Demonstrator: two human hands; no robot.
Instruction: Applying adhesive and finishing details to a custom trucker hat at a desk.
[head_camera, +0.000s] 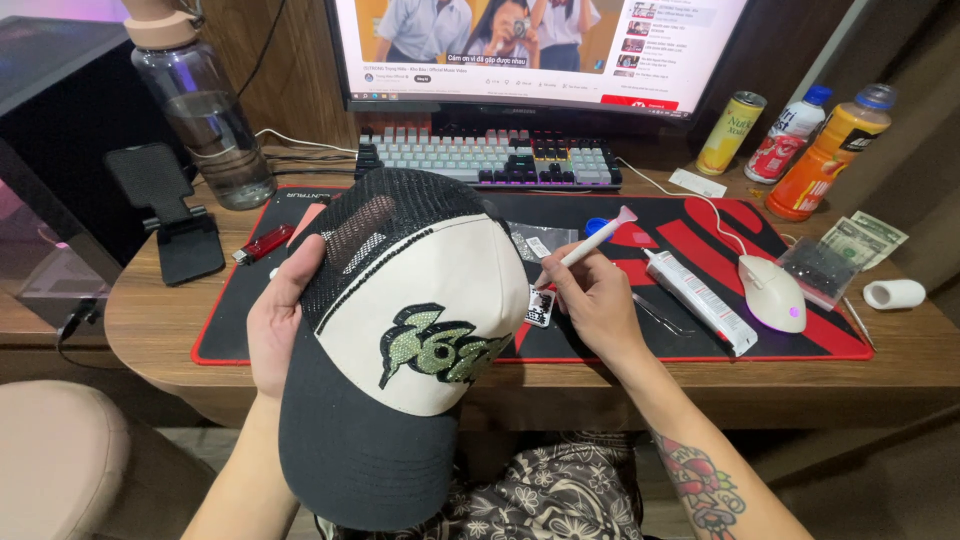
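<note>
Nearest the camera, the left hand (283, 318) clasps the cap (400, 340) by its mesh side, brim toward six o'clock, green rhinestone emblem (440, 345) facing up. At three o'clock of the cap, the right hand (592, 300) pinches a white picker pen (592, 240), its tip tilted toward one o'clock. The work looks like setting stones on the emblem; the next stone wants a steady, precise touch. Farther off lie a glue tube (700, 300), mouse (772, 292) and keyboard (490, 158).
</note>
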